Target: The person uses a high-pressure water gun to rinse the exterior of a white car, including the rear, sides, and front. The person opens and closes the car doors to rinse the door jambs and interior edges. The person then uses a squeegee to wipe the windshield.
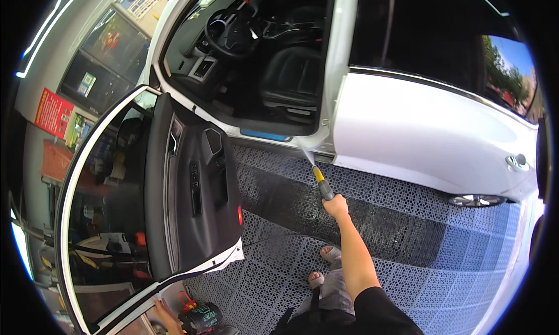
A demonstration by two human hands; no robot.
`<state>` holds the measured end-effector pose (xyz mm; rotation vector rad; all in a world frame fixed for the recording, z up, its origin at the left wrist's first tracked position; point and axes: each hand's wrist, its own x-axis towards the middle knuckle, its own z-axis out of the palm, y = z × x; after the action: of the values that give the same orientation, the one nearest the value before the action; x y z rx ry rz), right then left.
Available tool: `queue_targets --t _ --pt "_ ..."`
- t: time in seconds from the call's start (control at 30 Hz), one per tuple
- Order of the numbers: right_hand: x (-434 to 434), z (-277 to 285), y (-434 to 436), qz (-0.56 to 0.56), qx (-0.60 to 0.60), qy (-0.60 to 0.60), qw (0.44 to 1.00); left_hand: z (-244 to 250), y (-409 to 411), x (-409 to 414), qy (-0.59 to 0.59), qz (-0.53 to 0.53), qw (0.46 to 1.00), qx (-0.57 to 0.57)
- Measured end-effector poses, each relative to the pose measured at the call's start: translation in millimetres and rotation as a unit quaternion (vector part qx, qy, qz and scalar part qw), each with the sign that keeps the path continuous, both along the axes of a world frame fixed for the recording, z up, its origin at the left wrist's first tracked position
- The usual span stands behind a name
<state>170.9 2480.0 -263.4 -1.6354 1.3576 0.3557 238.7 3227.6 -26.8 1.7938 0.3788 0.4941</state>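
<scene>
My right hand grips a yellow-and-grey spray nozzle at the end of my outstretched arm. A fan of water leaves its tip and strikes the white door sill of a white car, near the foot of the pillar. On the sill lies a blue scuff plate. The front car door stands wide open at left, its dark inner panel facing me. At the bottom left, my left hand is at the edge of that door's frame; its fingers are partly hidden, so its grip is unclear.
The rear door is closed. Inside are a black seat and a steering wheel. Grey grid tiles cover the floor, with a wet dark strip across them. A thin dark hose crosses the floor behind the open door.
</scene>
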Motion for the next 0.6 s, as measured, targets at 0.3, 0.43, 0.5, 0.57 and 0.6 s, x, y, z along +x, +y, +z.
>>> queue_targets --t 0.3,0.43,0.5,0.57,0.6 --pt "119 -37 -14 0.017 0.053 -0.052 0.997 1 41 52 0.003 0.116 0.990 0.086" --pt "174 -39 -9 0.045 0.072 -0.061 0.995 5 64 54 0.025 0.121 0.987 0.102" --pt "198 -46 -7 0.054 0.085 -0.080 0.992 3 112 59 0.101 0.121 0.983 0.092" --pt "226 -52 -1 0.061 0.085 -0.096 0.990 -3 129 47 0.087 0.112 0.986 0.087" --pt "238 -53 -2 0.061 0.082 -0.101 0.990 -12 127 49 0.081 0.102 0.988 0.082"
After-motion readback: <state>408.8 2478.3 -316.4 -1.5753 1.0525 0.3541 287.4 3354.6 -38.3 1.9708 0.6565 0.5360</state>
